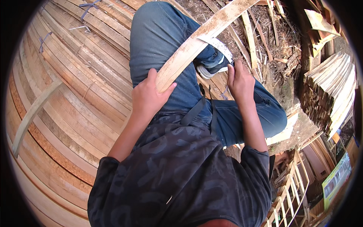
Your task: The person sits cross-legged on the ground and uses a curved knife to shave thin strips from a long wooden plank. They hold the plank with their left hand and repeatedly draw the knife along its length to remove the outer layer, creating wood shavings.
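Observation:
My left hand (151, 93) is closed around the near end of a long wooden slat (202, 39). The slat slants up and to the right across my knee, its pale face marked with brown dirt. Closed on the handle of a knife (220, 47) is my right hand (241, 82). Its broad, curved blade looks whitish, and the tip lies against the edge of the slat near the middle. Most of the handle is hidden inside my fingers. Both forearms are bent in front of my body, and my legs in jeans (162, 41) are folded beneath the slat.
Rows of stacked planks (75, 113) fill the left side, with a loose curved strip (34, 113) across them. Wood scraps and shavings (287, 68) litter the ground ahead. A pile of split sticks (331, 90) stands at right, above a slatted wooden frame (289, 193).

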`<act>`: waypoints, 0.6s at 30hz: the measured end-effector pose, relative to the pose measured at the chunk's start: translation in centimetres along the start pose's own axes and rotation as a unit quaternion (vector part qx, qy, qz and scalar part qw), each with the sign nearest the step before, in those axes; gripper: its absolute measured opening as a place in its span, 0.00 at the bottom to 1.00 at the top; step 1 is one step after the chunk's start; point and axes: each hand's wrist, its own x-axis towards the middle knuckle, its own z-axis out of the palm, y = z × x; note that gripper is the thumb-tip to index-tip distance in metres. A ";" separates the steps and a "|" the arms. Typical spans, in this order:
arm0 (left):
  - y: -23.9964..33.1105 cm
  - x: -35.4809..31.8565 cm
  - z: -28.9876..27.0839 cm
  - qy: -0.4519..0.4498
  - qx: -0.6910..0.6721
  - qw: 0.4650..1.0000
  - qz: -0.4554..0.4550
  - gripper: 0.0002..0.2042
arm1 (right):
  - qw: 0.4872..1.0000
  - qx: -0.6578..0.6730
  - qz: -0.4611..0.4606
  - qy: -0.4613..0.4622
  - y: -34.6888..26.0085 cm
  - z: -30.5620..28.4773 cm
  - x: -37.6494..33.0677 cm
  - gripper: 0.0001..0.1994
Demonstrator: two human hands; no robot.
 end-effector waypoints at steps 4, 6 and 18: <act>0.0 -0.3 0.3 0.016 0.003 1.000 0.009 0.26 | 0.999 -0.005 -0.049 -0.008 -2.0 0.6 -1.7 0.10; 0.0 -0.5 0.2 0.020 0.004 1.000 0.008 0.26 | 0.997 -0.054 -0.043 0.031 -1.0 0.3 0.0 0.10; -0.2 0.0 0.1 -0.019 -0.063 0.998 -0.007 0.25 | 0.962 0.089 0.215 0.143 9.4 -3.3 -0.1 0.14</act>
